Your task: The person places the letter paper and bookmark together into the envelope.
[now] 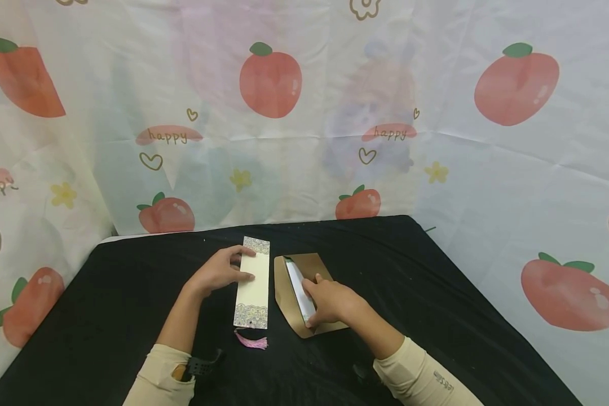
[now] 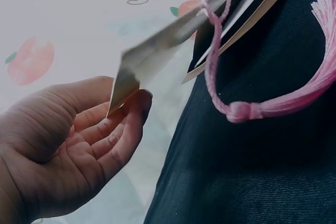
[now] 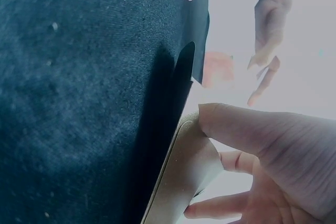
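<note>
Bookmark [image 1: 254, 282] (tassel [image 1: 254, 342] before it) left of envelope [image 1: 282, 288]

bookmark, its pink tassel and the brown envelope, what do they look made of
Bookmark: probably stiff card, perhaps lightly glossy; it is thin and straight-edged. Tassel: thread, possibly a silky synthetic; fine strands and a twisted cord show. Envelope: likely smooth, heavy paper with a faint sheen; its edge is thin.

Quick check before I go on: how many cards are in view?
2 in view: the tasselled card in the left hand and the white card at the envelope, by the right hand. More could be hidden in the envelope.
</note>
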`<state>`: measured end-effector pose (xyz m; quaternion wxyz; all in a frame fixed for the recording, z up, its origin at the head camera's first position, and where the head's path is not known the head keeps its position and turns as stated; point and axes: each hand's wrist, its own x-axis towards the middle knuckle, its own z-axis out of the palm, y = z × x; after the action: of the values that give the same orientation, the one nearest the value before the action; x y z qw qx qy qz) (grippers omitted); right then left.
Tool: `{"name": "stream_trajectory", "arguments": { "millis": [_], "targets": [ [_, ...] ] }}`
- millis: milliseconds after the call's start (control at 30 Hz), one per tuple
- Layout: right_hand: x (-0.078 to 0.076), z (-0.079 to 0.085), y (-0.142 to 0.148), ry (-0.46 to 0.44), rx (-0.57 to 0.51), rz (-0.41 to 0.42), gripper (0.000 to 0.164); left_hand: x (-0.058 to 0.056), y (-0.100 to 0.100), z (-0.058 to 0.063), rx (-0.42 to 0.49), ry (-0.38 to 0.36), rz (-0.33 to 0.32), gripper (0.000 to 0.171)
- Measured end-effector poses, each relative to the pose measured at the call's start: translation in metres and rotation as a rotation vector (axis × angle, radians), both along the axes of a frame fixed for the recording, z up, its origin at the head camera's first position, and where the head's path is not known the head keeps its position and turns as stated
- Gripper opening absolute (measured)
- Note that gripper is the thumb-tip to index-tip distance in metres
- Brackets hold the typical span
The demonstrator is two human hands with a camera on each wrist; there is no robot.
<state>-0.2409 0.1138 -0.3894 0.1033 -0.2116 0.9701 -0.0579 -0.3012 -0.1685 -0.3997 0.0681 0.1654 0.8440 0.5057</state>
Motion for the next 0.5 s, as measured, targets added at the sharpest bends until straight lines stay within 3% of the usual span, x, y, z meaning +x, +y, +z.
{"name": "stream_trajectory", "arguments": {
  "millis": [500],
  "targets": [
    [-0.0027,-0.0034,-0.0002,0.000,0.017,-0.013,0.058,0.0004,0.0050,-0.0001,0.014,-0.054,-0.029,0.049]
  ]
}}
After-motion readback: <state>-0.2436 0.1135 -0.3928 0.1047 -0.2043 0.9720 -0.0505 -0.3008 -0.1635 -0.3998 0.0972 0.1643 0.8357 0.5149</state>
